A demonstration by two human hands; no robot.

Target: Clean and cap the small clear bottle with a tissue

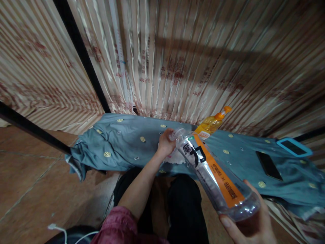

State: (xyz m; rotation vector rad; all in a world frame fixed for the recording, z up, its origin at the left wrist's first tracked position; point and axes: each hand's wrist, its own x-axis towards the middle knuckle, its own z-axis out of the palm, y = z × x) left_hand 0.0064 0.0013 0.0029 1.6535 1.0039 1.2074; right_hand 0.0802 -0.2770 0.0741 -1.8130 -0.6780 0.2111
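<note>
Bottle (215,176): clear, orange label w/ "魔力", tilted, base gripped in right hand (251,223), neck at left hand (165,144), which is curled at the cap end. 2 bottles total; 2nd is yellow (212,124), lying on blue cloth (122,145). 2 phones: black (269,166), blue-cased (294,146).

Blue sheet (122,142) left lies open; orange bottle (211,124), phones (269,165) crowd right.

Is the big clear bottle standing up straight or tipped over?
Tipped. The right hand holds the clear bottle by its base, slanted, with its neck pointing toward the left hand over the blue cloth.
</note>
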